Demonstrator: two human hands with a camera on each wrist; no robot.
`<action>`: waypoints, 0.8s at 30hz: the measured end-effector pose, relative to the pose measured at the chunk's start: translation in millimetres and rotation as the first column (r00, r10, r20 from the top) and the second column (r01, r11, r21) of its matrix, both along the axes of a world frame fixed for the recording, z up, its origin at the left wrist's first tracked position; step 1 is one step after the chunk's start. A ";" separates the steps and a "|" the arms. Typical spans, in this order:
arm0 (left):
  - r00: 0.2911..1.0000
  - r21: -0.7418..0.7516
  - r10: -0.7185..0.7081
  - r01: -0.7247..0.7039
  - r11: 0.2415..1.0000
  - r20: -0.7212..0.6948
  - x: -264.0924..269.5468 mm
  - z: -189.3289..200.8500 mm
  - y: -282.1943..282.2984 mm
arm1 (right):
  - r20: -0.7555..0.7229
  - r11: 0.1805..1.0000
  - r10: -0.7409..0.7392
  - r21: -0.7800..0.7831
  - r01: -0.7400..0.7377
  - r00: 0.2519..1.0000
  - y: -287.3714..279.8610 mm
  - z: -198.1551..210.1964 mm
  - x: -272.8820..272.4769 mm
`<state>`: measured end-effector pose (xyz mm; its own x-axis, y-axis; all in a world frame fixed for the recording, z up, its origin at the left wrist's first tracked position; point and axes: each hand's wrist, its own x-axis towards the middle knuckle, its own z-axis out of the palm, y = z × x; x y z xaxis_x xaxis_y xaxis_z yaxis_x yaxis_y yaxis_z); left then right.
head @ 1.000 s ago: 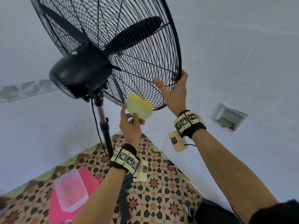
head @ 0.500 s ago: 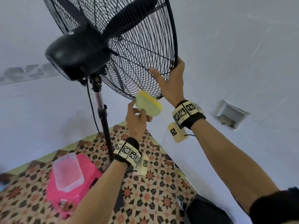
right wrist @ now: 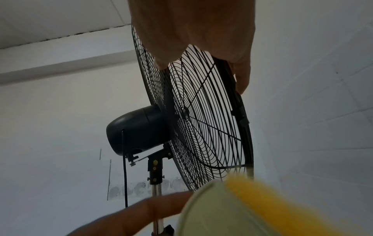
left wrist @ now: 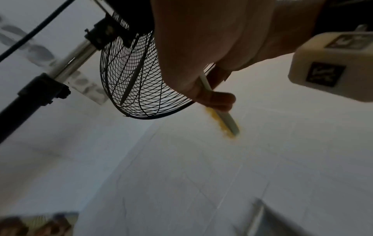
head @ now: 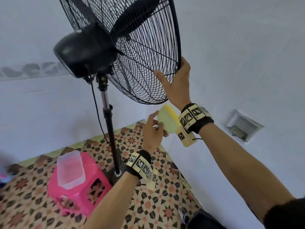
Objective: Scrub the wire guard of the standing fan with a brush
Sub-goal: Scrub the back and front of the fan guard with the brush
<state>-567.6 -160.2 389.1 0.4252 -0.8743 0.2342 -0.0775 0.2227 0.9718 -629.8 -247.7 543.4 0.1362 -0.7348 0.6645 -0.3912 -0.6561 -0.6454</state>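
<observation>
A black standing fan with a round wire guard [head: 140, 52] [left wrist: 131, 83] [right wrist: 201, 127] fills the upper middle of the head view, its motor housing [head: 84, 52] facing me. My right hand [head: 176, 83] [right wrist: 201, 32] holds the guard's lower right rim, thumb on the back wires, fingers round the outer ring. My left hand [head: 152, 131] [left wrist: 201, 55] pinches a pale green brush [head: 166, 120] [left wrist: 224, 116] [right wrist: 232, 212] with yellow bristles, just below the guard's bottom edge and not touching the wires.
The fan's pole [head: 109, 126] stands on a patterned tile floor [head: 156, 204]. A pink plastic stool [head: 79, 184] with a clear tub [head: 71, 169] on top sits left of the pole. White tiled walls surround, with a recessed vent [head: 242, 128] at right.
My left hand has carried the brush down and to the right, off the guard's lower wires to below its rim. My right hand has kept its hold on the rim.
</observation>
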 end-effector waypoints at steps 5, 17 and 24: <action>0.911 0.098 0.074 -0.037 0.995 -0.406 -16.5 6.1 -10.3 | 0.004 0.999 0.036 0.002 -0.036 0.999 -8.4 2.5 -10.5; 0.453 -0.050 -0.013 -0.070 0.996 -0.891 -8.9 10.6 -19.1 | 0.047 0.998 0.068 -0.003 -0.068 0.997 -17.9 6.8 -13.5; 0.773 0.121 -0.033 0.140 0.983 -0.633 -4.0 11.9 -18.1 | 0.066 0.998 0.063 -0.008 -0.062 0.996 -15.6 5.3 -8.8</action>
<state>-571.6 -178.3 400.9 0.3509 -0.9157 -0.1958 0.5721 0.0442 0.8190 -638.6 -263.3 548.7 0.1373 -0.7223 0.6778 -0.3060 -0.6817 -0.6645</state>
